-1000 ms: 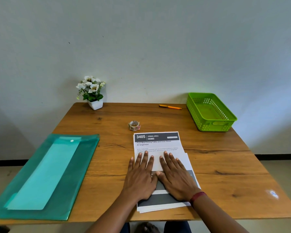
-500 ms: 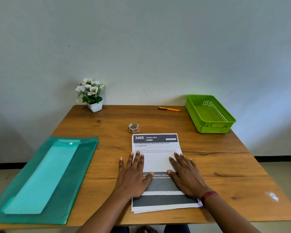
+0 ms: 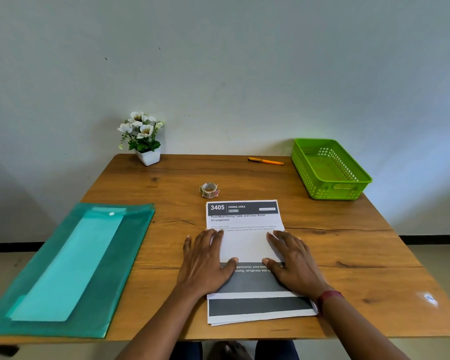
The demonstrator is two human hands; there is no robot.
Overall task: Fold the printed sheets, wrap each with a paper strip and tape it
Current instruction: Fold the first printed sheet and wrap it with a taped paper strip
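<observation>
My left hand and right hand have slid apart to the edges of the folded sheet, fingers flat, gripping nothing. The crease looks set, so wrapping comes next.

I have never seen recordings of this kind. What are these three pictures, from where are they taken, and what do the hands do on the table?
There is no machine here: the grip is simply a person's two bare hands. All three pictures come from one wide camera worn on the person's head, looking forward and down; the last one is the present moment. The left hand and the right hand lie flat, fingers straight, pressing on a stack of printed sheets on a wooden table. They hold nothing. Behind the sheets lies a small tape roll; further back an orange pen, a green basket and a flower pot. At the left is a teal folder with a lighter strip.
</observation>
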